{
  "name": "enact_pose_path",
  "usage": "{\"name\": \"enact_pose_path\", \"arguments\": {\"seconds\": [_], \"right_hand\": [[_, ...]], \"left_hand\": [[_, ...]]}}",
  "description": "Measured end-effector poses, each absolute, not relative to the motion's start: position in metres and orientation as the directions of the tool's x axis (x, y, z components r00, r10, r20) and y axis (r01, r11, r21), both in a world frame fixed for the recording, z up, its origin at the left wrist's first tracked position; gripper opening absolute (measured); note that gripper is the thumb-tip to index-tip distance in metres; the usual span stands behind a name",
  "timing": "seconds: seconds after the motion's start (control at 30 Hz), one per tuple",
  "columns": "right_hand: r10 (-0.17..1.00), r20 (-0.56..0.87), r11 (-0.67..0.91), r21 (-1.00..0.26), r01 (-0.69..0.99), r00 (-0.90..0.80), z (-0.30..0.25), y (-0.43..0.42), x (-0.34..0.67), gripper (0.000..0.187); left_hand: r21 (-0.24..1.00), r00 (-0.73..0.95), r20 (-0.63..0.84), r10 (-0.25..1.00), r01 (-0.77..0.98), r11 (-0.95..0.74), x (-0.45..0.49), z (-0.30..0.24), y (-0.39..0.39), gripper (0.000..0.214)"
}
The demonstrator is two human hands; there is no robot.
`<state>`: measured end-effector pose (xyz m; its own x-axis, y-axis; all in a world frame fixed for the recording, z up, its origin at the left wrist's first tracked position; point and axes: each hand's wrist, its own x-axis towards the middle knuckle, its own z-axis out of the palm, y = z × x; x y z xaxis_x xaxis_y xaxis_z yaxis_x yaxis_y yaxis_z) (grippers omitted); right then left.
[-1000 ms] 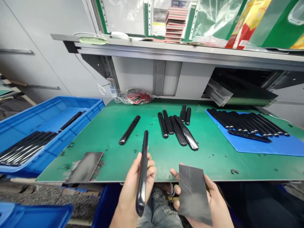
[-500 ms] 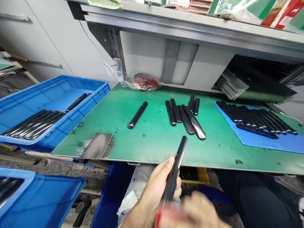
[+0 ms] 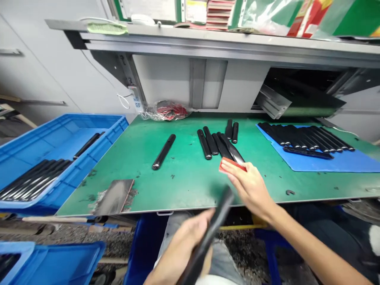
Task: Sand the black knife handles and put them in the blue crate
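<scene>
My left hand (image 3: 188,241) is wrapped round a long black handle-like bar (image 3: 204,241), tilted with its upper end toward the table and blurred by motion. Up and to the right, my right hand (image 3: 247,184) grips a thin flat red pad (image 3: 230,163), apart from that bar. Behind the pad, several glossy black bars (image 3: 204,144) lie in a loose group on the green table top (image 3: 184,186). One more black bar (image 3: 164,152) lies alone to their left.
A blue bin (image 3: 115,126) holding black bars stands at the left. On the right, a row of black bars lies on a blue sheet (image 3: 299,163). A dark flat plate (image 3: 115,196) sits by the front edge. A metal shelf (image 3: 178,43) overhangs the back.
My right hand with the red pad has moved up and away from the bar, over the table. The bar in my left hand has shifted slightly lower. The view has tilted up.
</scene>
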<state>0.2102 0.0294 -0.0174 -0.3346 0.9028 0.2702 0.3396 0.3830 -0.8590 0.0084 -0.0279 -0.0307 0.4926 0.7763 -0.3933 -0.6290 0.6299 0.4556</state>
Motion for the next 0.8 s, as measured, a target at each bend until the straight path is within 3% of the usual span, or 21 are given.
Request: {"name": "enact_pose_path", "arguments": {"seconds": [0.1,0.13,0.2,0.27,0.33,0.37,0.43,0.5,0.57,0.63,0.7,0.8], "right_hand": [[0.932,0.196,0.3,-0.891,0.342,-0.305,-0.01,0.029,0.227,0.034],[0.95,0.153,0.217,-0.95,0.225,-0.271,-0.009,0.021,0.227,0.035],[0.973,0.031,-0.02,-0.976,-0.218,-0.23,-0.012,0.002,0.221,0.042],[0.957,-0.037,-0.216,-0.753,-0.622,-0.288,-0.019,-0.013,0.211,0.053],[0.928,-0.016,-0.316,-0.564,-0.763,-0.373,-0.026,-0.02,0.204,0.057],[0.923,-0.006,-0.328,-0.534,-0.779,-0.385,-0.03,-0.02,0.202,0.057],[0.941,-0.007,-0.281,-0.575,-0.768,-0.338,-0.038,-0.019,0.203,0.057],[0.98,-0.016,-0.147,-0.735,-0.661,-0.2,-0.043,-0.019,0.206,0.052],[0.999,0.047,0.052,-0.924,-0.379,0.022,-0.045,-0.021,0.209,0.042],[0.963,0.2,0.211,-0.977,-0.042,0.182,-0.043,-0.023,0.21,0.038],[0.915,0.348,0.321,-0.935,0.153,0.206,-0.042,-0.026,0.208,0.039],[0.86,0.509,0.485,-0.833,0.264,0.028,-0.047,-0.033,0.198,0.039]], "left_hand": [[0.461,0.513,-0.266,0.816,-0.676,0.575,-0.01,-0.016,-0.037,0.056],[0.437,0.49,-0.233,0.84,-0.719,0.54,-0.015,-0.011,-0.037,0.054],[0.347,0.449,-0.185,0.874,-0.802,0.486,-0.02,-0.003,-0.03,0.043],[0.256,0.474,-0.223,0.852,-0.815,0.521,-0.017,0.001,-0.017,0.034],[0.269,0.506,-0.347,0.79,-0.753,0.601,-0.007,0.0,-0.003,0.031],[0.322,0.474,-0.429,0.769,-0.715,0.621,0.0,-0.001,0.002,0.037],[0.457,0.313,-0.554,0.771,-0.66,0.596,0.016,-0.004,0.009,0.042],[0.579,0.13,-0.583,0.802,-0.626,0.523,0.027,-0.006,0.01,0.035],[0.668,0.045,-0.567,0.822,-0.559,0.491,0.033,-0.008,0.007,0.052],[0.724,0.04,-0.548,0.836,-0.478,0.497,0.033,-0.012,0.005,0.072],[0.696,0.101,-0.558,0.824,-0.483,0.531,0.03,-0.018,0.004,0.078],[0.509,0.222,-0.56,0.798,-0.668,0.543,0.026,-0.029,0.005,0.073]]}}
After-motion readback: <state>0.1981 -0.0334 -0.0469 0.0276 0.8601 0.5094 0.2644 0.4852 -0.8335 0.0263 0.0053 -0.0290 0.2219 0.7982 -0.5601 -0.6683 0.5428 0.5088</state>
